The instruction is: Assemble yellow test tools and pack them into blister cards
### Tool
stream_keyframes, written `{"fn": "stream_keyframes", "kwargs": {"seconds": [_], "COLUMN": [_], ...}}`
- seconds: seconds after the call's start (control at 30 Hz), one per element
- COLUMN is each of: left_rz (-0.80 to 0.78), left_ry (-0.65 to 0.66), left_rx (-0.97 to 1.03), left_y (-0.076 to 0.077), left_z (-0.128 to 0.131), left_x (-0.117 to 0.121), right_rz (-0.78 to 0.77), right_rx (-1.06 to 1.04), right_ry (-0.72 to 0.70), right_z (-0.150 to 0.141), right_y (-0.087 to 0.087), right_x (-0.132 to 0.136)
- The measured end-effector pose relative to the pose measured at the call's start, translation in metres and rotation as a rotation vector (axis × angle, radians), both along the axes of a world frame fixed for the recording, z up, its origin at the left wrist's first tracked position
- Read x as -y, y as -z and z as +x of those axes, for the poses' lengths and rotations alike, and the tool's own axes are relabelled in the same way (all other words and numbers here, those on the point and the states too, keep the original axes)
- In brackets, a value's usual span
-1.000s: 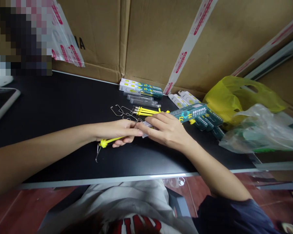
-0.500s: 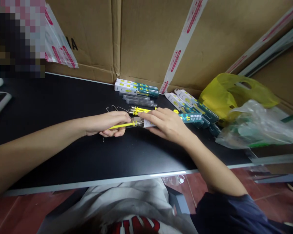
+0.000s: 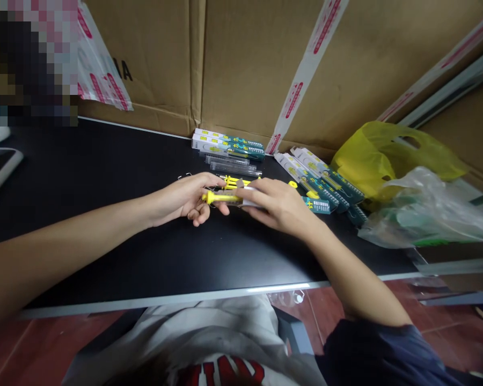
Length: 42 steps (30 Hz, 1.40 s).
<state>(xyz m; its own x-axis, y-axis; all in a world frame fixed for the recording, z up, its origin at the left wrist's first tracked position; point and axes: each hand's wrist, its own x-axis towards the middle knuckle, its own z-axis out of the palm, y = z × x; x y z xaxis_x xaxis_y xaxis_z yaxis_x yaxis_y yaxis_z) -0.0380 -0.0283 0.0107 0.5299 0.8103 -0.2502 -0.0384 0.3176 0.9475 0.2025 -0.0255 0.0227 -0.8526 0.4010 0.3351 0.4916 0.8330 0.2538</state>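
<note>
A slim teal-and-white carton (image 3: pixel 317 205) is gripped in my right hand (image 3: pixel 279 206), whose fingers wrap over its near end and hide most of it. A spring scale (image 3: pixel 223 198), a clear tube with a yellow end cap, sticks out of the carton's left end. Around that yellow end is my left hand (image 3: pixel 193 201), its fingers apart and curled loosely. Whether a fingertip touches the scale is hard to see. Just behind the hands lie several yellow spring-scale inner rods (image 3: pixel 235 182) with wire hooks, partly hidden.
Two cartons (image 3: pixel 227 145) lie against the cardboard wall, with several clear tubes (image 3: pixel 233 165) before them. More cartons (image 3: pixel 326 179) are piled at right beside a yellow bag (image 3: pixel 370 155) and a clear plastic bag (image 3: pixel 426 209). A white-edged device (image 3: pixel 2 171) lies far left.
The spring scale has slid rightward, with most of its length now inside the carton. My left hand has moved right and its fingers have loosened. My right hand keeps its hold.
</note>
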Motion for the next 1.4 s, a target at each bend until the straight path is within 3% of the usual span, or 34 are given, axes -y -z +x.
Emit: {"fn": "stream_keyframes", "kwargs": {"seconds": [0.13,0.43,0.7,1.07,1.4], "left_rz": [0.11,0.331,0.723,0.759,0.792], "left_ry": [-0.105,-0.088,-0.13,-0.064,-0.11], "left_rx": [0.026,-0.205,-0.389,-0.391,-0.385], "left_y": [0.002,0.008,0.009,0.006,0.005], "left_z": [-0.001,0.004,0.005,0.001,0.003], "left_x": [-0.004,0.002,0.015,0.009,0.015], "right_rz": [-0.08,-0.307,-0.345,-0.332,-0.19], "right_rx": [-0.08,-0.217,-0.223,-0.274,-0.229], "right_ry": [0.059,0.063,0.085,0.153,0.061], "right_z": [0.009,0.003,-0.012,-0.01,-0.012], "right_y": [-0.005,0.001,0.007,0.006,0.007], "right_x": [-0.006,0.002,0.015,0.012,0.016]}}
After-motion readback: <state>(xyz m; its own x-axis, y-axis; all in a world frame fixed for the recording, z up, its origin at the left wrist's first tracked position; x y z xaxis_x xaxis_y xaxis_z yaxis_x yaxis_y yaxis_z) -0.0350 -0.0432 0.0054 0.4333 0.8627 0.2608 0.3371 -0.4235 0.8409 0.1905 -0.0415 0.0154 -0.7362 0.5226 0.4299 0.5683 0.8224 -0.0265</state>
